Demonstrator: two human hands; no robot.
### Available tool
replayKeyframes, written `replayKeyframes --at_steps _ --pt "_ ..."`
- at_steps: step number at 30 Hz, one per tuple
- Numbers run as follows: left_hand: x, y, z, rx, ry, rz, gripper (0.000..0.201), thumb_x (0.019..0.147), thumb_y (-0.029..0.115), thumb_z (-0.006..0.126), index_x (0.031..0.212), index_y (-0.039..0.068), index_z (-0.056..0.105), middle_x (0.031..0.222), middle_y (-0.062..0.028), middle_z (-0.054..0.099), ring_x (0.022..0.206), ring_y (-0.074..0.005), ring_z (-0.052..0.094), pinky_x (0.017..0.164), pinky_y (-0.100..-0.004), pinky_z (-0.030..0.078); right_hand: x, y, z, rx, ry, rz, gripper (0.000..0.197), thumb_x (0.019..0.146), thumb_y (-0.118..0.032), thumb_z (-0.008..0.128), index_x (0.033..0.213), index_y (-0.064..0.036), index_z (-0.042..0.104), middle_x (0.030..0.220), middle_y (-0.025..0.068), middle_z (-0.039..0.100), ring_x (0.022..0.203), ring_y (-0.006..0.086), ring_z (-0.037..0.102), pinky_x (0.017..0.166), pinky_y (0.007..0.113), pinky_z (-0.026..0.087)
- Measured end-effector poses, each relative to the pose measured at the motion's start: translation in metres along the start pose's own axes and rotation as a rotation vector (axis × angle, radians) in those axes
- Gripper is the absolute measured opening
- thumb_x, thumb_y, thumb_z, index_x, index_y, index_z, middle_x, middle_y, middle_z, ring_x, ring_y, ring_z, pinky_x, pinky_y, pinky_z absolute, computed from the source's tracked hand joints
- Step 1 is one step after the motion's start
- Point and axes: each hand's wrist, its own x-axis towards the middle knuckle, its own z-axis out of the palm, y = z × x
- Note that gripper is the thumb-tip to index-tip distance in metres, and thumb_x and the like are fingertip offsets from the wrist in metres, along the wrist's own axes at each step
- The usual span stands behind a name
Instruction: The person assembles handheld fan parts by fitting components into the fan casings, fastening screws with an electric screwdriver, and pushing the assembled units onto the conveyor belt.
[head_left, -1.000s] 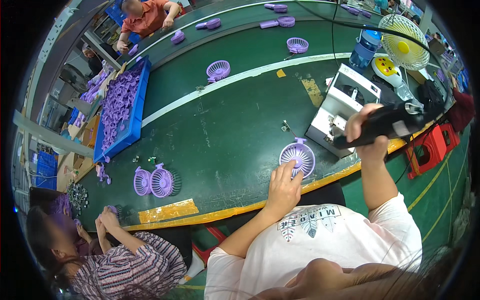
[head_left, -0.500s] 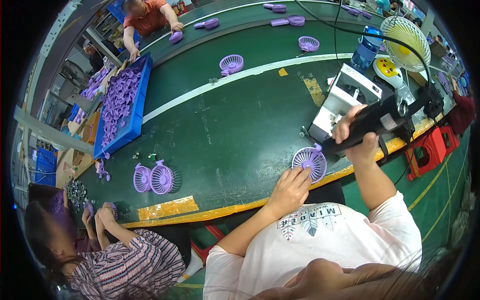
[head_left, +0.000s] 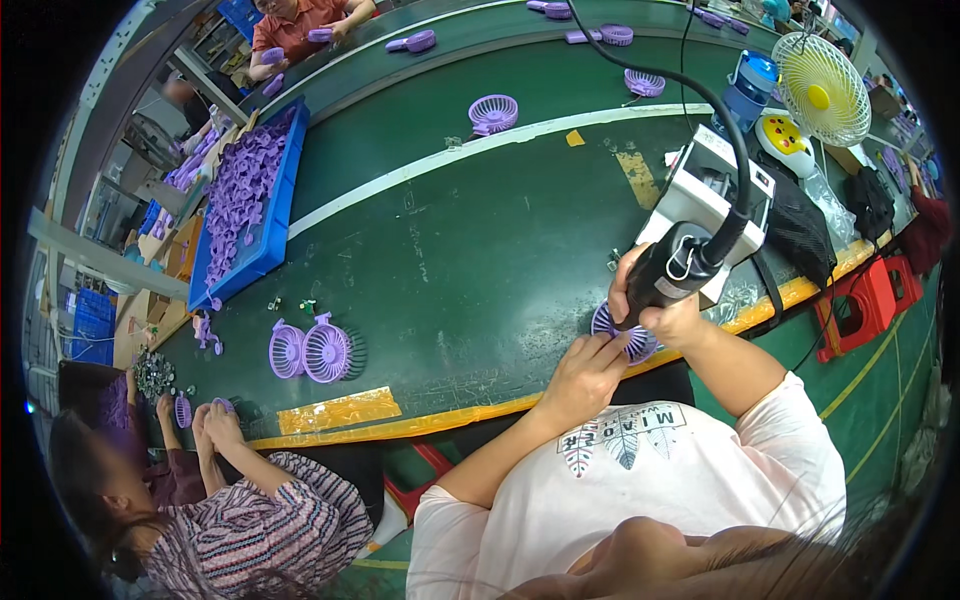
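My right hand [head_left: 676, 320] is wrapped around a black corded electric screwdriver [head_left: 670, 272], held upright. Its lower end is over a round purple fan cage [head_left: 643, 346] on the green table; the body hides the tip, so contact cannot be made out. The fingers of my left hand [head_left: 582, 380] hold the cage's near left edge against the table. Just beyond my right hand stands a white and black box-shaped machine [head_left: 700, 190], likely a screw feeder. Two more purple fan cages [head_left: 327, 353] sit side by side to the left.
A blue tray [head_left: 272, 245] heaped with purple parts stands at the left. Fan parts [head_left: 494, 114] lie on the belt beyond the white line. A co-worker [head_left: 250, 500] sits left, another [head_left: 305, 35] across. A yellow fan [head_left: 818, 96] and water bottle [head_left: 748, 85] stand far right.
My right hand has swung the screwdriver left and down, from nearly level to upright over the cage. My left hand stays on the cage. The co-worker across now holds up purple parts.
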Motion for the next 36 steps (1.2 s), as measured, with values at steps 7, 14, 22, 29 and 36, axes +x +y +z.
replayKeyframes --at_steps 7,14,22,29,36 --pt "-0.002 -0.001 -0.006 -0.011 0.009 -0.010 0.012 0.067 0.004 0.059 0.079 0.002 0.061 0.101 -0.0080 0.059 0.087 -0.0227 0.054 0.075 -0.0352 0.042 -0.002 0.000 0.001 0.039 -0.040 0.081 0.062 0.059 -0.020 0.083 0.106 0.0023 0.047 0.071 0.0060 0.053 0.064 0.0111 0.050 0.054 0.022 0.038" --pt "-0.010 -0.042 -0.044 0.223 0.056 0.048 0.020 0.067 0.007 0.060 0.086 0.002 0.059 0.101 -0.0140 0.060 0.085 -0.0259 0.057 0.074 -0.0372 0.044 0.001 -0.018 -0.003 -0.073 0.154 -0.268 0.070 0.068 -0.049 0.072 0.107 0.0008 0.041 0.064 0.0062 0.051 0.057 0.0161 0.053 0.055 0.028 0.044" --pt "-0.056 -0.060 -0.136 0.643 0.247 -0.657 0.035 0.073 0.022 0.066 0.099 0.000 0.060 0.133 -0.0177 0.040 0.125 -0.0369 0.031 0.102 -0.0526 0.020 -0.012 -0.061 -0.034 -0.199 0.271 -0.428 0.070 0.069 -0.062 0.063 0.104 -0.0045 0.042 0.063 0.0032 0.048 0.054 0.0144 0.049 0.055 0.027 0.042" --pt "-0.055 -0.018 -0.070 0.429 0.051 -0.618 0.034 0.070 0.015 0.062 0.102 0.004 0.060 0.130 -0.0172 0.040 0.122 -0.0349 0.033 0.097 -0.0555 0.024 -0.003 -0.082 -0.035 -0.308 0.234 -0.581 0.070 0.069 -0.060 0.065 0.104 -0.0040 0.042 0.065 0.0034 0.048 0.057 0.0148 0.050 0.057 0.028 0.042" --pt "-0.012 -0.005 -0.014 0.202 0.027 -0.305 0.016 0.069 0.011 0.065 0.083 0.003 0.061 0.115 -0.0173 0.050 0.100 -0.0322 0.048 0.081 -0.0409 0.039 0.007 -0.071 -0.033 -0.201 0.269 -0.368 0.059 0.068 -0.044 0.074 0.097 -0.0015 0.044 0.065 0.0065 0.049 0.058 0.0164 0.051 0.055 0.028 0.043"
